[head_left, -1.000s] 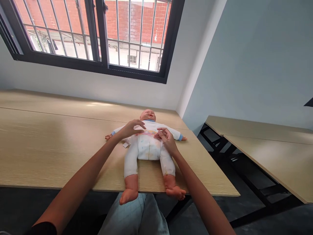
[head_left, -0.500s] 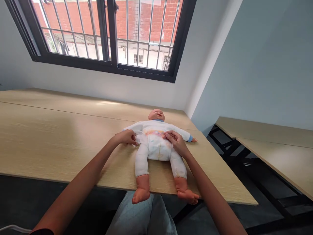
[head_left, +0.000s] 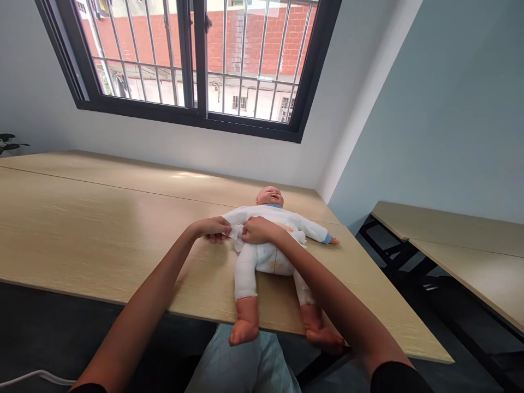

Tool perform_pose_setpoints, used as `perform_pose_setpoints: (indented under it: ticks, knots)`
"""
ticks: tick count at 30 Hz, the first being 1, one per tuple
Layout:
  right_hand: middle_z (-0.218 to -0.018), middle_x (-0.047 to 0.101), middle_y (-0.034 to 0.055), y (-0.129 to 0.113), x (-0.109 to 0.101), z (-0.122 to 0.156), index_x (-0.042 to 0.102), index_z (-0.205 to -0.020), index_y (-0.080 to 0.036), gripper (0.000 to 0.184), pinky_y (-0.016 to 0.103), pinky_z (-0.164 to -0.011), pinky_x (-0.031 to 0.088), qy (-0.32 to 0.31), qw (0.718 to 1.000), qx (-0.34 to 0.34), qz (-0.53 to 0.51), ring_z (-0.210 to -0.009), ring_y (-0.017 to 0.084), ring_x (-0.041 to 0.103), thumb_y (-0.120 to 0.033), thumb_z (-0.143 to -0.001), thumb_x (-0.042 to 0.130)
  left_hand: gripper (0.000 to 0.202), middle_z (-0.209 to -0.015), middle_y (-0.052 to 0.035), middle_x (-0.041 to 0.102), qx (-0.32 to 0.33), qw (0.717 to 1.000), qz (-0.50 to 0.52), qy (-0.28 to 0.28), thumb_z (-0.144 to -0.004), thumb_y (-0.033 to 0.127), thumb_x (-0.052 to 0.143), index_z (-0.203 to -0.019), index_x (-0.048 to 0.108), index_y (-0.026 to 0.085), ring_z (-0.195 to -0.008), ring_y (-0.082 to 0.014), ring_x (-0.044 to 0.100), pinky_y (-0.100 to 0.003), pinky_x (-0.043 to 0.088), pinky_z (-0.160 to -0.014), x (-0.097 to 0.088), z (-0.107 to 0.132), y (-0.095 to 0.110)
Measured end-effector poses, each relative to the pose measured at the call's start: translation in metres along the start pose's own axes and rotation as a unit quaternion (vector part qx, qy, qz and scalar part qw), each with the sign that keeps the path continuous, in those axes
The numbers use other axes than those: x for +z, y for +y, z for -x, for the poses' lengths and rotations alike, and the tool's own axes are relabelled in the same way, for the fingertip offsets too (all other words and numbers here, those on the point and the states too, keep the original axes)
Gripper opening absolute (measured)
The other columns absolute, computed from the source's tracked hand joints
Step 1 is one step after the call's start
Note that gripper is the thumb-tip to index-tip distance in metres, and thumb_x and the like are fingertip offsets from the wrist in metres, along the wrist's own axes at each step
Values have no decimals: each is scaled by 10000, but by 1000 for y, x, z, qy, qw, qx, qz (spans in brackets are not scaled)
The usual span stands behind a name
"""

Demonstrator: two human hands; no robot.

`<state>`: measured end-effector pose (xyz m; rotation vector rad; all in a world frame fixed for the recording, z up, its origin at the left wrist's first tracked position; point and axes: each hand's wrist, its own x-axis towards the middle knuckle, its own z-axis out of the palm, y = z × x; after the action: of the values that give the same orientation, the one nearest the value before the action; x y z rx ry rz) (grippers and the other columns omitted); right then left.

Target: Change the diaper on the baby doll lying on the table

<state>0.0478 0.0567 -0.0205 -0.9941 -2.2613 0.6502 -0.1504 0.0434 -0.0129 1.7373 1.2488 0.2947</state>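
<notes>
A baby doll (head_left: 245,273) in a white outfit with blue collar and cuffs lies on its back, its feet over the table's front edge. Around its hips is a white diaper (head_left: 271,261) with faint prints. My left hand (head_left: 215,228) pinches the diaper's thin side flap at the doll's hip on the left of the picture. Close beside it, my right hand (head_left: 258,229) reaches across the doll's belly, fingers closed at the same flap. My right forearm hides part of the diaper and one doll leg. On the far hip, the diaper's other side bunches up.
The doll lies on a light wooden table (head_left: 102,240) below a barred window (head_left: 196,65). A second wooden table (head_left: 462,256) with dark legs stands to the right, across a gap. Leaves of a plant (head_left: 10,144) show at the far left.
My right hand has moved left across the doll's belly, from the diaper's right side to the left flap. My left hand stays there. The camera view has shifted slightly.
</notes>
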Motion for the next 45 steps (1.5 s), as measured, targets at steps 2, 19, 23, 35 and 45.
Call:
perform_pose_setpoints:
  ticks: [2,19,23,35,45]
  knots:
    - [-461,471,4,12,3,-9,413,-390,-207,398,396,-872,454,-34,993,2,113,-786,242,597,-70,-602,721,265,-492,1,513,8,1000,23,-6,-618,397,596,-520,484,178,-444,-109,460,-205,258,-420,-4,5,2]
    - [-971,633,35,5,-46,17,578,-880,-202,214,327,-847,480,149,982,21,-114,-942,189,590,-154,-726,437,366,-685,9,528,194,970,130,69,-713,514,635,-712,540,161,-621,-106,469,-227,372,-580,33,-9,28]
    - [-896,625,15,12,-44,40,560,-946,-201,264,292,-680,480,92,969,84,-215,-697,146,573,-188,-697,471,342,-656,23,486,217,966,95,100,-751,492,581,-682,528,161,-608,-107,433,-230,350,-579,43,-15,39]
    - [-728,539,-39,17,-23,49,540,-967,-203,276,232,-585,426,184,901,118,-374,-614,112,508,-348,-732,546,228,-627,41,455,263,955,-41,133,-786,391,575,-710,550,178,-598,-117,399,-251,313,-570,70,-31,58]
    - [-753,556,-19,20,-51,65,605,-897,-195,320,209,-502,355,319,866,105,-370,-580,92,430,-396,-654,659,206,-806,-24,577,300,936,-72,171,-801,380,602,-792,606,175,-737,-158,476,-289,411,-693,73,-35,40]
